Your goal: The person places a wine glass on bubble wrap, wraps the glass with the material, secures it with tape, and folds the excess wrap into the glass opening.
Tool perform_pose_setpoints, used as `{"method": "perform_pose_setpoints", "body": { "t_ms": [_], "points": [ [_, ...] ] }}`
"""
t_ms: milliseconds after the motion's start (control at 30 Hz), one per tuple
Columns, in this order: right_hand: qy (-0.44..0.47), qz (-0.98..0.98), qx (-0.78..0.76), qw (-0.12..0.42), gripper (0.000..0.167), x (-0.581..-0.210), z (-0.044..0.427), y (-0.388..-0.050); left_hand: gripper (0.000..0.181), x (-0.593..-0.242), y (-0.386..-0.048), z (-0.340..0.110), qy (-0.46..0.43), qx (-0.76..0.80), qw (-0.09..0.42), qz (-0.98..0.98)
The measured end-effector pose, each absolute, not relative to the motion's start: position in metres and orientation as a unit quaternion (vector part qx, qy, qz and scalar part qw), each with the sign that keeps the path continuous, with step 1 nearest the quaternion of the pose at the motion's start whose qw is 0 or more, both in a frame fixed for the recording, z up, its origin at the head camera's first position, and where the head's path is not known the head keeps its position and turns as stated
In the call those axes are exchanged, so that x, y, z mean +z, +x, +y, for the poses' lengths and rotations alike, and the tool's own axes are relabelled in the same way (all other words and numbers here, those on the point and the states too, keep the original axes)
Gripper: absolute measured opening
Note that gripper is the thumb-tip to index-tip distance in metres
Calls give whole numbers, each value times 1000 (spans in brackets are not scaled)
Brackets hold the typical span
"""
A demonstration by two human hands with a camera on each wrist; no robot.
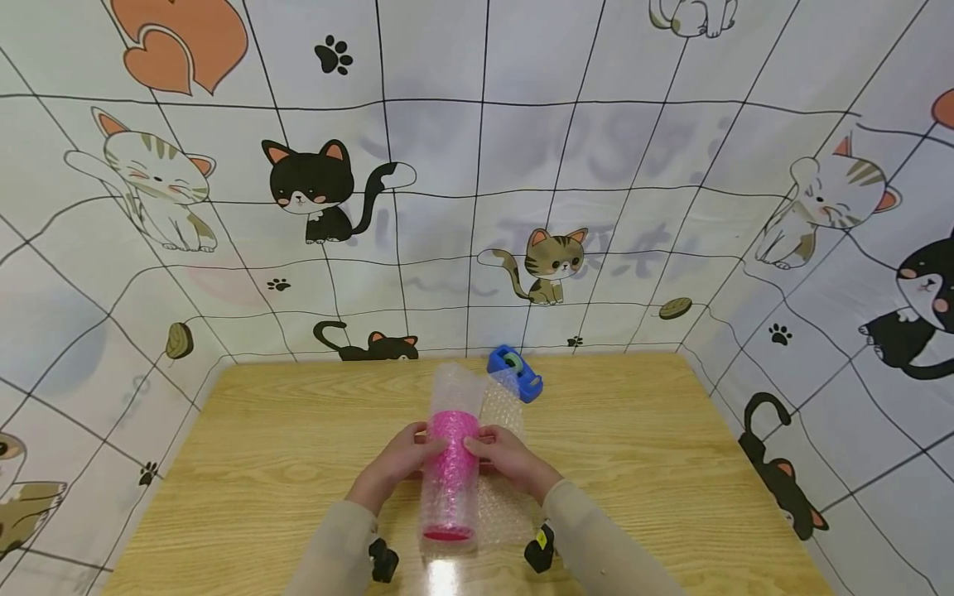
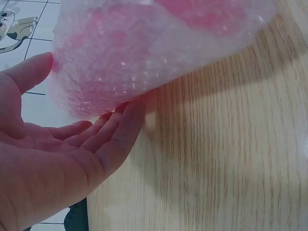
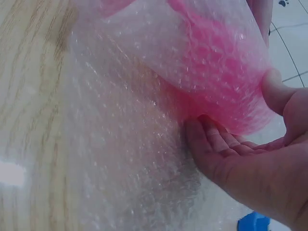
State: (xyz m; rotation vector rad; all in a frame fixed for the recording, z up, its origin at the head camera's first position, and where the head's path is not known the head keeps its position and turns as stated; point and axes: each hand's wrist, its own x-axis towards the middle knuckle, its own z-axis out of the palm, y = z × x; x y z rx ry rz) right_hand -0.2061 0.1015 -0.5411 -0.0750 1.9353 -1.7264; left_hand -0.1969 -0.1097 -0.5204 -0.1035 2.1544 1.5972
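A bright pink cylinder (image 1: 453,472) lies lengthwise on the table, rolled inside clear bubble wrap (image 1: 505,505). The wrap extends past the cylinder's far end, and a loose flap spreads flat to its right. From the left side, my left hand (image 1: 402,457) grips the wrapped roll, thumb on top and fingers tucked beneath. My right hand (image 1: 516,459) holds it likewise from the right. In the left wrist view, the left fingers (image 2: 118,127) reach under the wrapped cylinder. The right wrist view shows the right thumb (image 3: 276,91) against the wrap, with the fingertips under the roll over the flap.
A blue tape dispenser (image 1: 522,381) stands at the back of the wooden table (image 1: 633,447), just beyond the flap's far corner. White cloth walls (image 1: 447,232) printed with cats and grid lines enclose the table at the back and sides.
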Motion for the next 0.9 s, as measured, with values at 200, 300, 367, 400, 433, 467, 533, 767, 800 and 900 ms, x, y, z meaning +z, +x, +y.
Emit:
{"method": "perform_pose_setpoints", "body": {
  "t_ms": [200,300,367,400,433,467,533,767,800,900],
  "points": [
    [-25,727,-631,268,54,-538,101,-205,81,-522,-195,-108,-41,577,221,785],
    [-24,731,-627,269,54,-538,101,-204,82,-524,-195,-106,-42,583,223,780],
    [-22,733,-624,269,55,-538,101,-204,83,-525,-195,-105,-41,587,224,777],
    [-22,736,-622,267,56,-538,101,-204,83,-525,-194,-104,-41,589,225,775],
    [-25,736,-622,264,57,-538,101,-204,83,-525,-194,-104,-40,591,226,774],
    [-28,737,-622,262,58,-538,102,-204,82,-525,-193,-104,-39,593,226,772],
    [-27,735,-625,260,58,-537,103,-204,81,-523,-192,-103,-36,595,226,770],
    [-11,723,-636,270,55,-539,107,-205,81,-521,-189,-101,-27,616,231,753],
    [-9,723,-635,271,54,-539,108,-205,82,-521,-189,-101,-27,619,231,750],
    [-5,719,-641,270,50,-539,109,-204,83,-519,-187,-99,-28,623,230,747]
  ]
}}
